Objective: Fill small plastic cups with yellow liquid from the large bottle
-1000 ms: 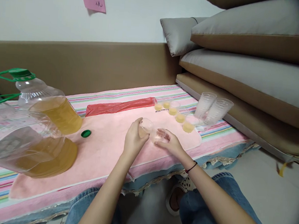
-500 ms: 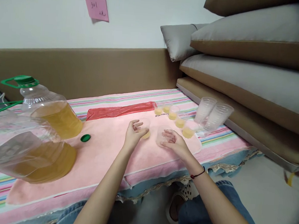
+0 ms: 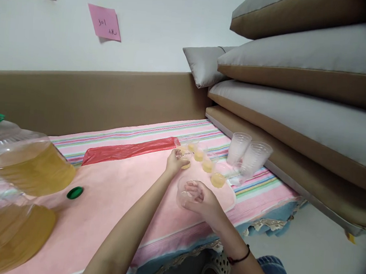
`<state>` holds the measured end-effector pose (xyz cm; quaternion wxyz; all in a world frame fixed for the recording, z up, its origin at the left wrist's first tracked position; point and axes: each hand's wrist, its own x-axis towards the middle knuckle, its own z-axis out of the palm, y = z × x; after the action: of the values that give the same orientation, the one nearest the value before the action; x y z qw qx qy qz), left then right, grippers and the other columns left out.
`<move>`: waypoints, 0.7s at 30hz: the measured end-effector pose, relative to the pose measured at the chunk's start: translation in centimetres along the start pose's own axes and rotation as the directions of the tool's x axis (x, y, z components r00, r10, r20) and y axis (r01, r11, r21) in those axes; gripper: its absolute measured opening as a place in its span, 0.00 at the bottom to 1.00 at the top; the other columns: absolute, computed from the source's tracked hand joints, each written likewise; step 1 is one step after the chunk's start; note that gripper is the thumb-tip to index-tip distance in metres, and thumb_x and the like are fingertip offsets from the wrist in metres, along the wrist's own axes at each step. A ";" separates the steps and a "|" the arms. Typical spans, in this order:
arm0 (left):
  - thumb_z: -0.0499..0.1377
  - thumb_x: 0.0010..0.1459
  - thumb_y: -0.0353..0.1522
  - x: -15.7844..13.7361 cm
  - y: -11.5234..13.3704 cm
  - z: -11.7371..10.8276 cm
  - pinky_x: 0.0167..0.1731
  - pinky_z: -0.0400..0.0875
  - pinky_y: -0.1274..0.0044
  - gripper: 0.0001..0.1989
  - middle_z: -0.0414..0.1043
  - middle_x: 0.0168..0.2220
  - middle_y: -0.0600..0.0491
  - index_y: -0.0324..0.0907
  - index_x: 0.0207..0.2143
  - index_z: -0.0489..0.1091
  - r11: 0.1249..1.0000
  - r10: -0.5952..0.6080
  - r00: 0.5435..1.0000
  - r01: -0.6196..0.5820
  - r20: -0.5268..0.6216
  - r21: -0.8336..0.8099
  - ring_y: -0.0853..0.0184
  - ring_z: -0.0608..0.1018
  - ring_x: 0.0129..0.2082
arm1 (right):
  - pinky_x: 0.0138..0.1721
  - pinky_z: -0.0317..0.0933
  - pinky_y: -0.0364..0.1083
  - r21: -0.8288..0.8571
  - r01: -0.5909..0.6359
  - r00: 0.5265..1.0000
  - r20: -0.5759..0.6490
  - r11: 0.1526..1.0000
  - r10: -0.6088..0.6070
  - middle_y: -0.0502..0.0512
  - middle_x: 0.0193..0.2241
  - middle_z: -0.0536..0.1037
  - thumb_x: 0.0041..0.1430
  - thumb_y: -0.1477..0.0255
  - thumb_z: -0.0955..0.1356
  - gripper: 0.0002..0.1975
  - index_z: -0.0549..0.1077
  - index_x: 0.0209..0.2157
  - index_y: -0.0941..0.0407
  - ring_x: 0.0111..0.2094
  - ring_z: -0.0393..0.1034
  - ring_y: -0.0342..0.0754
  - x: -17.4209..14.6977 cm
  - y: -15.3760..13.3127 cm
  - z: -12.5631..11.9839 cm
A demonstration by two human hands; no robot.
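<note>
My left hand (image 3: 175,163) is closed round a clear plastic cup (image 3: 185,164) with a little yellow liquid in it, close to the other cups. My right hand (image 3: 202,199) grips a clear cup (image 3: 182,195) that looks empty, nearer the front edge of the pink towel (image 3: 112,207). Several similar cups (image 3: 207,167) with shallow yellow liquid stand in a slanting line just beyond my hands, the nearest cup (image 3: 218,180) to the right. My left fingers partly hide the far end of this line.
Two large clear bottles of yellow liquid (image 3: 39,168) stand at the left, with a green cap (image 3: 75,193) beside them. A red plastic bag (image 3: 128,150) lies across the back. Stacks of clear cups (image 3: 239,148) lean at the right, before piled cushions (image 3: 284,119).
My left hand has carried its cup right and away from me, towards the line of cups. My right hand still holds its cup, now nearer me. The view has swung right.
</note>
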<state>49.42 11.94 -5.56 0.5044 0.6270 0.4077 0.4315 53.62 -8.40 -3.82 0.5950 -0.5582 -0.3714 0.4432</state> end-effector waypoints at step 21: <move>0.71 0.41 0.33 1.0 -1.7 2.0 0.43 0.69 0.70 0.29 0.70 0.40 0.52 0.45 0.43 0.60 0.987 0.027 0.999 -0.020 -0.044 0.162 0.64 0.76 0.39 | 0.50 0.64 0.54 0.095 0.015 0.999 0.044 0.995 -0.019 0.58 0.45 0.75 0.38 0.68 0.77 0.30 0.70 0.46 0.56 0.50 0.70 0.58 -0.5 -0.3 0.8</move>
<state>51.51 12.62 -7.36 0.4371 0.6604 0.4455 0.4175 52.75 -8.58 -3.46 0.6160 -0.5160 -0.3681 0.4677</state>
